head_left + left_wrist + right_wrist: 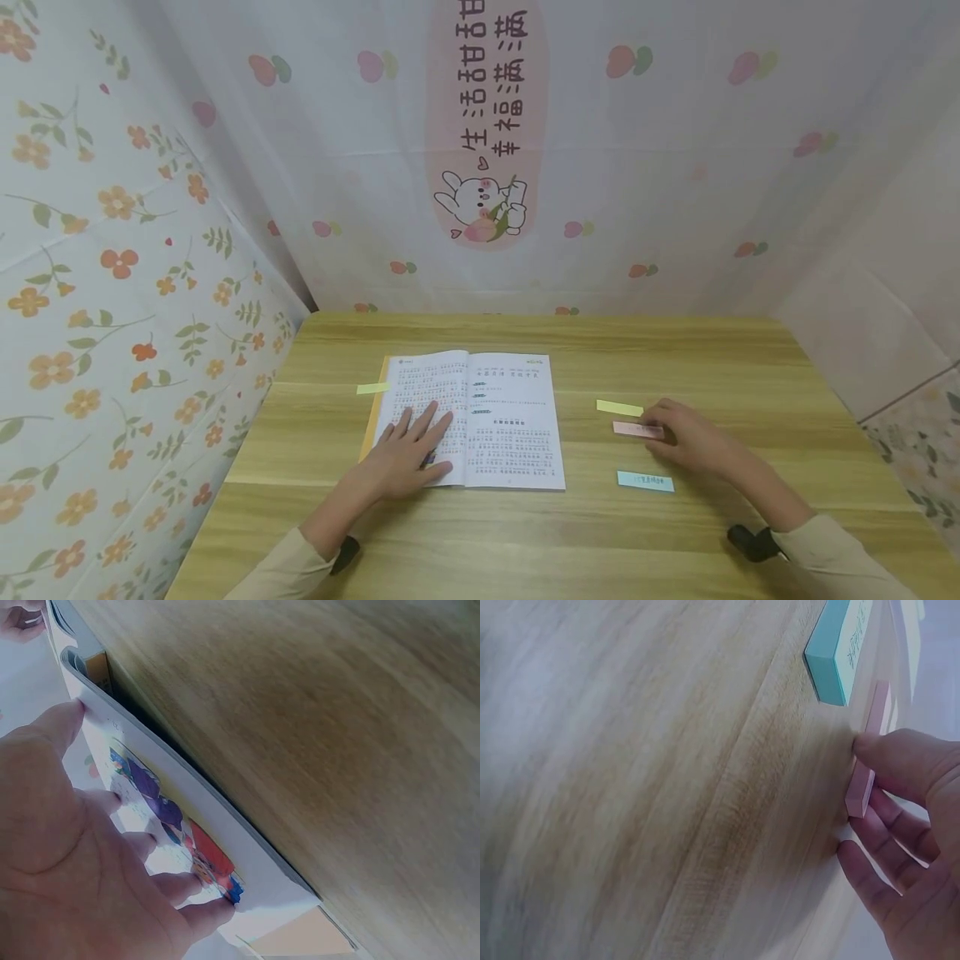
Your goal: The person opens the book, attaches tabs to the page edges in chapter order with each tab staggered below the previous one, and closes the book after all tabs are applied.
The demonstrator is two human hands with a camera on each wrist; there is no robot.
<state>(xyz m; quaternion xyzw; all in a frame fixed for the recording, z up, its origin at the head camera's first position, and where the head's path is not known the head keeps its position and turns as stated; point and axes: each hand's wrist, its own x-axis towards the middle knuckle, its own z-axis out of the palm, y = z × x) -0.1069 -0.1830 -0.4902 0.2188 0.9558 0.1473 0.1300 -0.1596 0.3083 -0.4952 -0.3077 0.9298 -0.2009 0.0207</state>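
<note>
An open book (516,433) lies on the table, its left page carrying text and a coloured picture (180,825). Spread flat on that left page is my left hand (411,454), thumb near the spine. A yellow sticky tab (372,388) sticks out past the book's left edge. To the right of the book, my right hand (686,433) pinches the right end of a pink sticky note pad (860,787) between thumb and fingers; the pad rests on the table. Handwriting shows on the pink pad, partly covered by the fingers.
A yellow sticky note pad (619,408) lies just beyond the pink one. Nearer the front is a blue sticky note pad (645,482) with handwriting. The wooden table (525,550) meets a patterned cloth (360,192) at its back edge.
</note>
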